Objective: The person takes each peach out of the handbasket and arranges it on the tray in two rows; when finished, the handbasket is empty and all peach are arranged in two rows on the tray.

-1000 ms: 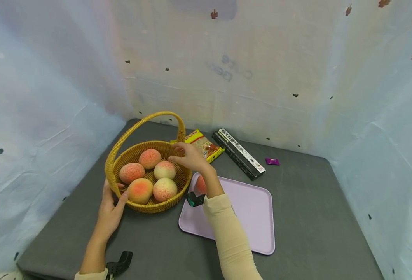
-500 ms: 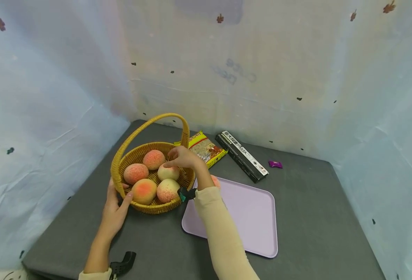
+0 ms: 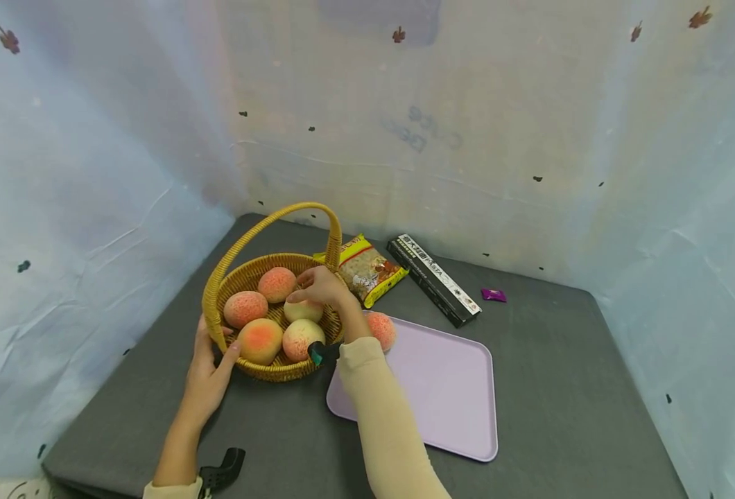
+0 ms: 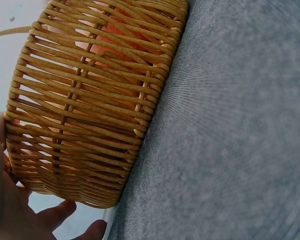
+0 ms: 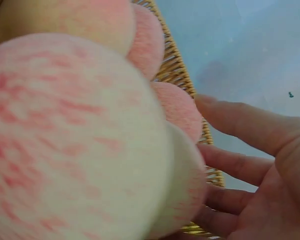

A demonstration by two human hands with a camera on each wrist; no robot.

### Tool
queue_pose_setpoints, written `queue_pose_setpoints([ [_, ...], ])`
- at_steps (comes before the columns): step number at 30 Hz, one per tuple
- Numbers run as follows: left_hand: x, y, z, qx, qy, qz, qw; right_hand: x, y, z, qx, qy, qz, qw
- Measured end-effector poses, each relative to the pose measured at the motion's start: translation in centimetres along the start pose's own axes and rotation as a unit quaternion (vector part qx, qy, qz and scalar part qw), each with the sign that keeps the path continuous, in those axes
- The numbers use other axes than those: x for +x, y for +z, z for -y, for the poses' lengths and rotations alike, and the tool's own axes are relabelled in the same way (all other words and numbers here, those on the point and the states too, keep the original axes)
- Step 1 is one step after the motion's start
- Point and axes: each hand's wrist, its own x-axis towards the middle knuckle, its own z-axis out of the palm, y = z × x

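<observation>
A yellow wicker basket (image 3: pixel 274 373) with a tall arched handle stands on the grey table, holding several peaches. My left hand (image 3: pixel 208 374) grips its left rim, thumb over the edge; in the left wrist view, the fingers (image 4: pixel 57 216) reach round the woven side. Inside the basket, my right hand (image 3: pixel 325 285) holds a pale peach (image 3: pixel 301 312) on the right, fingers curled about its far side. In the right wrist view, that peach (image 5: pixel 185 185) is partly hidden behind a nearer pink-and-cream peach (image 5: pixel 75 135). An orange-tinted peach (image 3: pixel 260 341) lies at the front.
A lilac tray (image 3: pixel 442 395) lies right of the basket, with a pink peach (image 3: pixel 381 331) at its back left corner. Behind are a yellow food packet (image 3: pixel 370 272), a black pasta box (image 3: pixel 433 278) and a small purple wrapped piece (image 3: pixel 494 295). Plastic sheeting walls surround the table.
My right hand has moved from the basket's right rim down and left onto the pale peach. More of the peach on the tray shows now. My left hand has kept its grip on the basket.
</observation>
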Motion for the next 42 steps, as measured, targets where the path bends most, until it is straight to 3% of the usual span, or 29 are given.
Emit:
queue_pose_setpoints([
  [7, 0.0, 0.1, -0.3, -0.004, 0.002, 0.000, 1.0000, 0.3, 1.1, -0.4, 0.022, 0.013, -0.012, 0.9996],
  [11, 0.0, 0.3, -0.4, -0.009, 0.008, 0.001, 0.9999, 0.3, 1.3, -0.6, 0.000, 0.028, 0.000, 0.9996],
  [20, -0.2, 0.2, -0.5, 0.029, -0.002, -0.005, 0.9996, 0.1, 1.4, -0.6, -0.060, 0.030, 0.038, 0.9970],
  [28, -0.2, 0.0, -0.6, 0.033, -0.008, -0.003, 0.9994, 0.0, 1.5, -1.1, -0.042, 0.021, 0.013, 0.9988],
  [42, 0.0, 0.2, -0.3, 0.017, 0.004, -0.005, 0.9998, -2.0, -1.6, -1.1, 0.020, -0.073, -0.046, 0.9961],
])
